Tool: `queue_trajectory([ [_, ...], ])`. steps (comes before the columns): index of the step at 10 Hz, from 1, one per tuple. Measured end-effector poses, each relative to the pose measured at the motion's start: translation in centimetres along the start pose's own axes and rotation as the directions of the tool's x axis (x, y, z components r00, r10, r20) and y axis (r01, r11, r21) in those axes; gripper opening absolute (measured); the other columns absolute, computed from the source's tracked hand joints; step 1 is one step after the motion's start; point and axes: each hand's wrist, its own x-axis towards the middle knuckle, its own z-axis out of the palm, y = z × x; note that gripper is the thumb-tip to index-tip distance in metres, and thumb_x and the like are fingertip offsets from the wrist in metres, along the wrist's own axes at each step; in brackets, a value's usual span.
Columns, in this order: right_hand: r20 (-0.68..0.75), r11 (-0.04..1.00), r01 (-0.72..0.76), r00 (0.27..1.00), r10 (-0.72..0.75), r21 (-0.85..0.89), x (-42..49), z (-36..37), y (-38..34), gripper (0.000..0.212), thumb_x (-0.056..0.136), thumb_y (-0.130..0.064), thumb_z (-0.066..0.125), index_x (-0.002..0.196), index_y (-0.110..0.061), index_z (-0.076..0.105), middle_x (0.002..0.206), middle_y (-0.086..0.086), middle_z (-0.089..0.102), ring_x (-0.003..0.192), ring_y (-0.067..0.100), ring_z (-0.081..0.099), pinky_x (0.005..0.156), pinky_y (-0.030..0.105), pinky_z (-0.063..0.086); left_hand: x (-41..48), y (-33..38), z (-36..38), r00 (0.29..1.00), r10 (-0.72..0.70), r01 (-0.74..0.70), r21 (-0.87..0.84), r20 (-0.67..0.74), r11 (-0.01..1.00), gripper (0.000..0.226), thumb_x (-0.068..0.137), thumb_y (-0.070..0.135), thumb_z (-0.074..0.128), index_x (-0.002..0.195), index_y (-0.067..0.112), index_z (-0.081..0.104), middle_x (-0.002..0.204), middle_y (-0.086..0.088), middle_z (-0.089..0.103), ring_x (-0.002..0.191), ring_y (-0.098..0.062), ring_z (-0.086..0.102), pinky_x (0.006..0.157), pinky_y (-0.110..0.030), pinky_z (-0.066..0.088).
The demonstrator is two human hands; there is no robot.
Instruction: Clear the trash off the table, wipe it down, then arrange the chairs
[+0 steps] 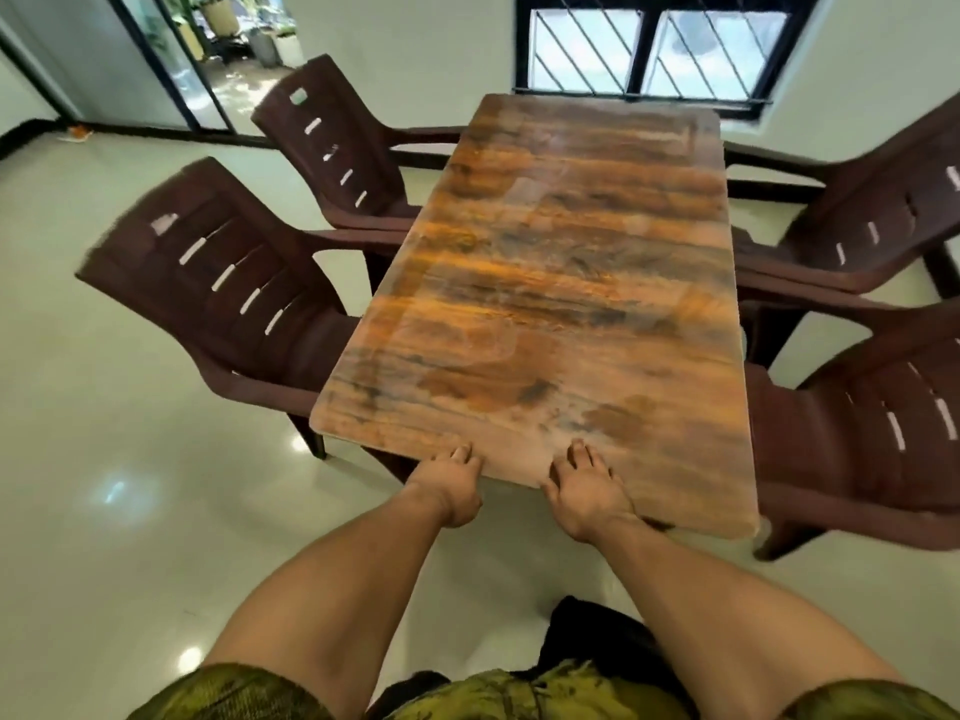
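Observation:
A long table [561,283] with a brown and orange wood-grain top stretches away from me. Nothing lies on its top. My left hand [449,483] rests at the table's near edge, fingertips on the top. My right hand [587,485] lies beside it with straight fingers reaching onto the same edge. Both hands hold nothing. Two brown plastic chairs stand at the left side, one near [218,298] and one far [332,148]. Two more stand at the right side, one near [872,439] and one far [862,215]. All seats are tucked against the table's long sides.
Glossy pale floor tiles [104,459] surround the table. A barred window [654,49] is on the far wall behind it. A glass door [197,59] at the back left shows potted plants outside. A small orange thing [78,132] lies on the floor by the door.

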Motion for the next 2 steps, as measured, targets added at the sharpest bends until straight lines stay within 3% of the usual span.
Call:
queue_trajectory([
  [2, -0.169, 0.993, -0.097, 0.980, 0.107, 0.067, -4.1, 0.9, -5.4, 0.060, 0.104, -0.051, 0.024, 0.157, -0.022, 0.023, 0.168, 0.007, 0.001, 0.153, 0.027, 0.003, 0.121, 0.050, 0.013, -3.4, -4.1, 0.5, 0.984, 0.161, -0.157, 0.057, -0.082, 0.986, 0.068, 0.104, 0.040, 0.039, 0.160, 0.014, 0.012, 0.169, -0.009, 0.000, 0.153, -0.032, 0.014, 0.122, -0.045, 0.018],
])
